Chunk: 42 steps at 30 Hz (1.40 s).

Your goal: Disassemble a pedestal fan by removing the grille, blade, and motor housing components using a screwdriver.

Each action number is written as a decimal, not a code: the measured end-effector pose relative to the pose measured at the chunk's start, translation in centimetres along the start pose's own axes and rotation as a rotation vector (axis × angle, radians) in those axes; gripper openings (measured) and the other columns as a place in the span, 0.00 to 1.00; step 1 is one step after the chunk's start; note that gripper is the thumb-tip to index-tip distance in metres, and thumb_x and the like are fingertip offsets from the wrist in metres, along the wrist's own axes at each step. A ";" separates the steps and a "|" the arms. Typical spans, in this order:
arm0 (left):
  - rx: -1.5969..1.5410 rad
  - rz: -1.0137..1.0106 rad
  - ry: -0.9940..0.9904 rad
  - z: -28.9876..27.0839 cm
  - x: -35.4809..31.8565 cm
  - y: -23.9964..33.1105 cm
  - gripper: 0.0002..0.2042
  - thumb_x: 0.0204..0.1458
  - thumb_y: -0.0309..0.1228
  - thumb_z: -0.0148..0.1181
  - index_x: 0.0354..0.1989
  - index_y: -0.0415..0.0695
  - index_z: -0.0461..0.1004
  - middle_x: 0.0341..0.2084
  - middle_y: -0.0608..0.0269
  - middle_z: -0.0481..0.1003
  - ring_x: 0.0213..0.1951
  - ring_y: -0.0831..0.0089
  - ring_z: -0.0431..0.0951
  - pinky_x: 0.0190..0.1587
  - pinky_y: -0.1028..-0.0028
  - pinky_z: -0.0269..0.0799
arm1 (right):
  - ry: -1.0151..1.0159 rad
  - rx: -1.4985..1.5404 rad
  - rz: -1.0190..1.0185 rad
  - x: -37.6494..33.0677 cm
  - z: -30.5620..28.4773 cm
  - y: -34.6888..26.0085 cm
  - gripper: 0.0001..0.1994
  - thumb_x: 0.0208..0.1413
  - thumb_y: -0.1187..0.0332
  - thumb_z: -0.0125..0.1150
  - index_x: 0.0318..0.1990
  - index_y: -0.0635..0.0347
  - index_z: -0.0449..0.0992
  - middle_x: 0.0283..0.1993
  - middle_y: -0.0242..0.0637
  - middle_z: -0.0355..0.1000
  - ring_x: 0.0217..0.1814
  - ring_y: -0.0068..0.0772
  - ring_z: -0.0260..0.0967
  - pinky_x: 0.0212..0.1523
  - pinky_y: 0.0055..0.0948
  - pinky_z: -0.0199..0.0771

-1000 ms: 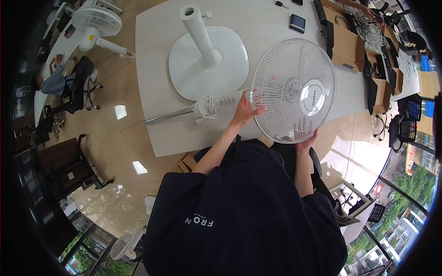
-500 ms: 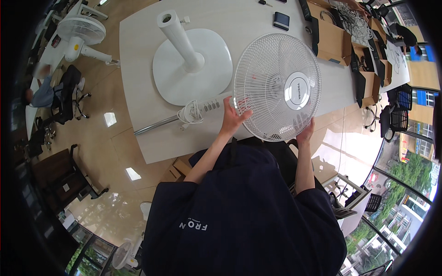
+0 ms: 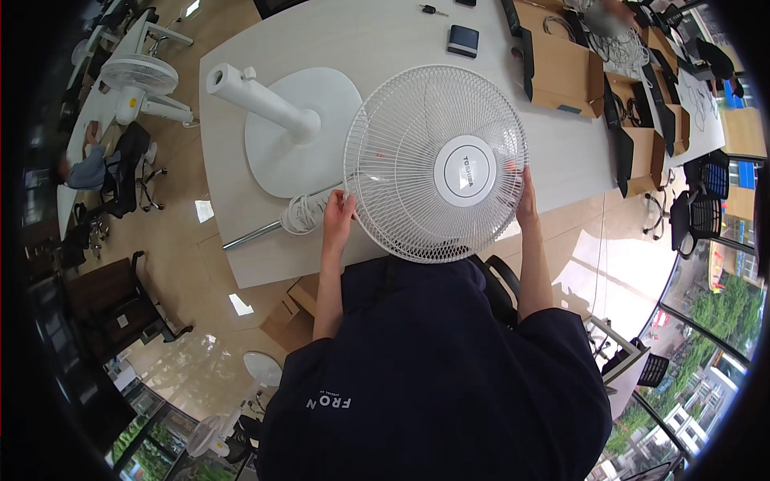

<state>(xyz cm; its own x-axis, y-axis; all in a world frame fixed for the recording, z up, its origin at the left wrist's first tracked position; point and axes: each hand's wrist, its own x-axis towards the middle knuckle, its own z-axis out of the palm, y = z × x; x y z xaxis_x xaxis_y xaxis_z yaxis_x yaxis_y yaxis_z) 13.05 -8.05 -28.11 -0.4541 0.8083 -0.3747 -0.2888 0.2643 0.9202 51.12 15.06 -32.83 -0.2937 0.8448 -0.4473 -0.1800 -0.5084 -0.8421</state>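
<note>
A round white fan grille (image 3: 401,184) with a disc at its middle is held up in front of me, over the table's near edge. My left hand (image 3: 338,218) is closed on its left rim, with thumb and fingertips at the wire. Around the right rim, my right hand (image 3: 526,200) is closed too, its fingers partly behind the wires. Beyond the grille on the left stands a white fan base (image 3: 273,172) with a tube rising from its round plate. A white cord bundle (image 3: 301,215) and a metal rod (image 3: 253,236) lie nearer me, partly covered by the grille.
The pale table (image 3: 249,268) carries a dark wallet (image 3: 464,40) and a key (image 3: 434,10) at the far side. Open cardboard boxes (image 3: 561,76) with cables stand at the right. Another fan (image 3: 138,76) and a seated person (image 3: 90,164) are on the left.
The grille has moved left and turned to face me more squarely. Both hands moved with it, the left one now lower on the rim. The view has shifted somewhat.
</note>
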 end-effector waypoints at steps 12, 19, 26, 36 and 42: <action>-0.142 0.051 0.001 1.4 0.0 -1.3 0.20 0.55 0.36 0.68 0.50 0.36 0.72 0.39 0.67 0.77 0.39 0.79 0.75 0.45 0.77 0.71 | 0.071 -0.028 0.004 -0.3 0.5 -0.1 0.30 0.70 0.46 0.42 0.59 0.68 0.70 0.51 0.39 0.75 0.50 0.29 0.74 0.51 0.29 0.75; 0.006 -0.017 0.127 3.6 -0.7 3.8 0.19 0.55 0.34 0.66 0.50 0.36 0.71 0.36 0.65 0.75 0.39 0.74 0.74 0.49 0.73 0.68 | 0.111 0.013 -0.088 0.0 0.2 1.6 0.28 0.70 0.48 0.42 0.57 0.68 0.70 0.48 0.38 0.76 0.46 0.28 0.75 0.47 0.28 0.76; 0.027 1.403 -0.444 11.2 -13.1 29.5 0.11 0.47 0.23 0.65 0.39 0.36 0.77 0.37 0.52 0.79 0.36 0.61 0.80 0.37 0.67 0.76 | 0.050 0.047 -0.035 0.1 -0.3 1.2 0.28 0.70 0.48 0.43 0.58 0.67 0.70 0.50 0.39 0.76 0.49 0.30 0.75 0.49 0.29 0.76; -0.233 1.610 -0.133 18.0 -17.7 34.2 0.16 0.54 0.37 0.67 0.52 0.58 0.78 0.39 0.58 0.77 0.26 0.70 0.74 0.23 0.76 0.66 | 0.080 0.102 -0.064 0.4 0.8 1.0 0.32 0.67 0.42 0.45 0.57 0.66 0.71 0.45 0.39 0.77 0.41 0.31 0.76 0.41 0.28 0.78; -0.238 1.331 -0.169 15.6 -17.5 32.6 0.14 0.48 0.28 0.64 0.45 0.51 0.79 0.35 0.57 0.79 0.25 0.69 0.75 0.27 0.70 0.69 | 0.113 0.054 -0.045 0.8 0.2 1.2 0.31 0.67 0.42 0.46 0.57 0.66 0.72 0.45 0.39 0.77 0.41 0.30 0.77 0.40 0.28 0.79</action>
<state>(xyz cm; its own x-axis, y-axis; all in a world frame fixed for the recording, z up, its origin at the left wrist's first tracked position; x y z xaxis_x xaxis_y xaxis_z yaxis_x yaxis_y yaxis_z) 24.71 -5.40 10.27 -0.3977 0.4368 0.8069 0.1375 -0.8411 0.5231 50.45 15.13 -34.13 -0.1773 0.8789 -0.4428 -0.2413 -0.4750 -0.8462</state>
